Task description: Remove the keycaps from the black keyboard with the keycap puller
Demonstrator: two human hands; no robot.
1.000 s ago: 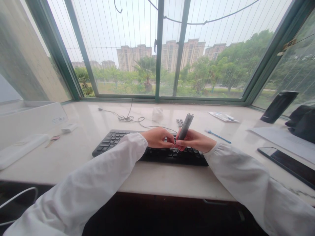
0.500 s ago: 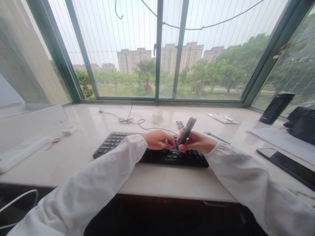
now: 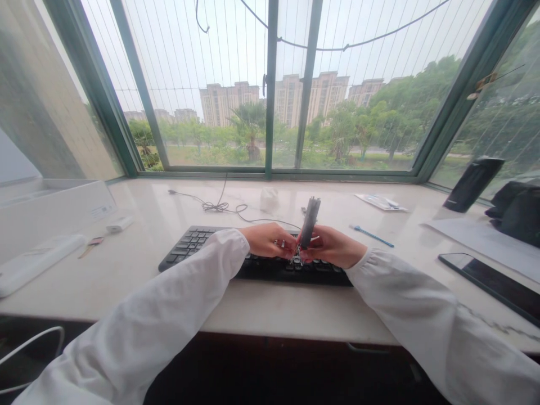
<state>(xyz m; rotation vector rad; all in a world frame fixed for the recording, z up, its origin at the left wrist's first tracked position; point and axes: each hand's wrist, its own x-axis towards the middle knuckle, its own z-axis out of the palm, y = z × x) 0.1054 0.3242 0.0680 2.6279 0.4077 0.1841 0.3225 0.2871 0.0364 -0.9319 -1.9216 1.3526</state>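
Observation:
A black keyboard [image 3: 181,250] lies across the white tabletop, partly hidden under my hands and sleeves. My right hand [image 3: 333,246] is closed round the dark grey handle of a keycap puller [image 3: 311,222], held nearly upright with its thin wire prongs pointing down at the keys. Beside it, my left hand [image 3: 270,240] is closed, thumb and fingers pinched by the wire ends. What it pinches, if anything, is too small to make out. Behind the puller, loose keycaps [image 3: 304,210] show in part.
A blue-handled brush [image 3: 373,236] and a phone [image 3: 489,281] lie to the right, near a white sheet [image 3: 476,239]. A thin cable [image 3: 217,207] coils behind the keyboard. On the left are a key [image 3: 90,246], a white power strip [image 3: 42,263] and a white box [image 3: 54,205].
My right hand has shifted slightly left, bringing the puller closer to my left fingers. Its handle has tipped more upright. The left hand has barely moved.

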